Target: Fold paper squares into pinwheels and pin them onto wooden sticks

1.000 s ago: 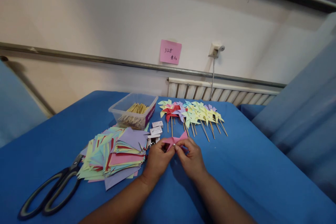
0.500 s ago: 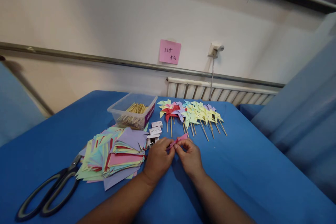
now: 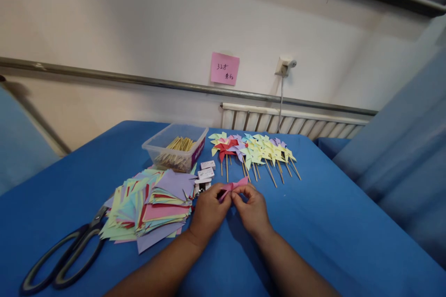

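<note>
A pink paper pinwheel (image 3: 234, 186), partly folded, is pinched between both hands above the blue table. My left hand (image 3: 210, 209) is closed on its left side, thumb and fingers together. From the right, my right hand (image 3: 251, 206) grips it with thumb and index finger; the fingers hide its middle. Just beyond my left hand, an open small box (image 3: 202, 186) shows dark, shiny contents, with small white boxes (image 3: 206, 173) behind it. Finished pinwheels (image 3: 254, 151) on wooden sticks lie past my hands, in yellow, red, purple and green.
A pile of coloured paper sheets (image 3: 163, 213) spreads on the left, beside large scissors (image 3: 75, 246). Behind it stands a clear plastic box (image 3: 153, 144) holding thin wooden sticks (image 3: 181, 144). The blue table (image 3: 331, 222) reaches toward a radiator (image 3: 258, 121) and wall.
The pink paper has turned and opened somewhat between my fingers, showing more of its surface. Both hands stay in nearly the same place.
</note>
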A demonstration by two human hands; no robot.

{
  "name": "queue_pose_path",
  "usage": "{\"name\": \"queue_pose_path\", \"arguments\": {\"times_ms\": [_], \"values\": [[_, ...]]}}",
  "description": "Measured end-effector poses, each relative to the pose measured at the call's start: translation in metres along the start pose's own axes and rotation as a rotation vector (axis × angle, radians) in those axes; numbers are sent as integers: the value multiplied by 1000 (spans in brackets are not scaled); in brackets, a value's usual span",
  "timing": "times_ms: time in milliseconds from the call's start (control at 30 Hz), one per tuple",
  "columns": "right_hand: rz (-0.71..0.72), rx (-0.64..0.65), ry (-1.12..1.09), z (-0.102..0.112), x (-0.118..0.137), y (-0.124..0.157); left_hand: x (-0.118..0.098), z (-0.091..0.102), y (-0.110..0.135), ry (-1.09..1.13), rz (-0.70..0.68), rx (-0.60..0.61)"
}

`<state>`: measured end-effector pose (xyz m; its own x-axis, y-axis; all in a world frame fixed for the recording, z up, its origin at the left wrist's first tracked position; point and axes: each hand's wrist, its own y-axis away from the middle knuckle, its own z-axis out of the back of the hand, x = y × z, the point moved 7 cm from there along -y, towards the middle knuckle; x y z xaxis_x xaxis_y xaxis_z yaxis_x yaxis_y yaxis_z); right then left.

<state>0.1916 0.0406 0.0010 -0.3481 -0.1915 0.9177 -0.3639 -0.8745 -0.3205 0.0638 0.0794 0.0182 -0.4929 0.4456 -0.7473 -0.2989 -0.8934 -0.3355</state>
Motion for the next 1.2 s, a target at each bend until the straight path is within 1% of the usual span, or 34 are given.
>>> {"name": "queue_pose_path", "arguments": {"times_ms": [167, 233, 400, 600, 767, 1000, 1200], "values": [[58, -5, 41, 0, 8, 2, 20, 0, -2, 221, 222, -71], [74, 0, 42, 0, 10, 3, 25, -1, -1, 292, 267, -88], [107, -23, 22, 1, 15, 2, 26, -2, -1, 437, 301, -88], [118, -48, 63, 3, 13, 4, 24, -1, 1, 495, 349, -117], [136, -58, 125, 3, 9, 6, 22, -1, 1, 515, 352, -122], [128, -67, 28, 6, 14, 4, 29, -7, 1, 599, 370, -103], [118, -30, -28, 3, 14, 3, 39, -11, 0, 594, 393, -87]]}}
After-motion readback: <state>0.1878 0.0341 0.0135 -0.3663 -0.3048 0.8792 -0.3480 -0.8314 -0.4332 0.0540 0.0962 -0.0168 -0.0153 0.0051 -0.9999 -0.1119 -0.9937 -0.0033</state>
